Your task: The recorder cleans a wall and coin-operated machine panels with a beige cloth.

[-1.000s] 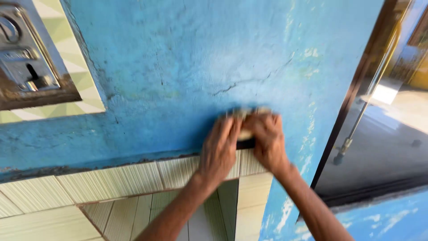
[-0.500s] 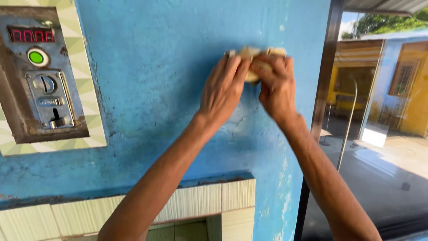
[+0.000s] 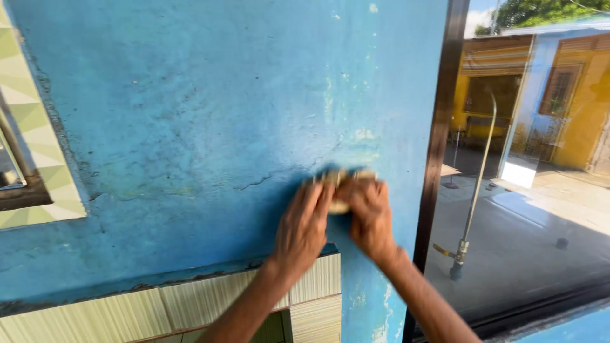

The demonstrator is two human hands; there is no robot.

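Both hands press a small tan pad (image 3: 343,180), blurred by motion, flat against a blue painted wall (image 3: 210,108). My left hand (image 3: 304,227) covers the pad's left side and my right hand (image 3: 368,216) covers its right side. Only the pad's top edge and a bit between the hands show. The hands sit just right of a thin crack (image 3: 254,184) in the paint, a little above the wall's lower edge.
Cream ribbed tiles (image 3: 190,305) run below the blue paint. A patterned tile border (image 3: 38,140) frames a metal panel at the left edge. A dark door frame (image 3: 438,146) stands right of the hands, with a metal handle bar (image 3: 476,190) and a sunlit yard beyond.
Both hands and the pad slid up the wall from near the tiles, then came back down to just above the lower edge. The view shifted right, so the metal panel is nearly out of view.
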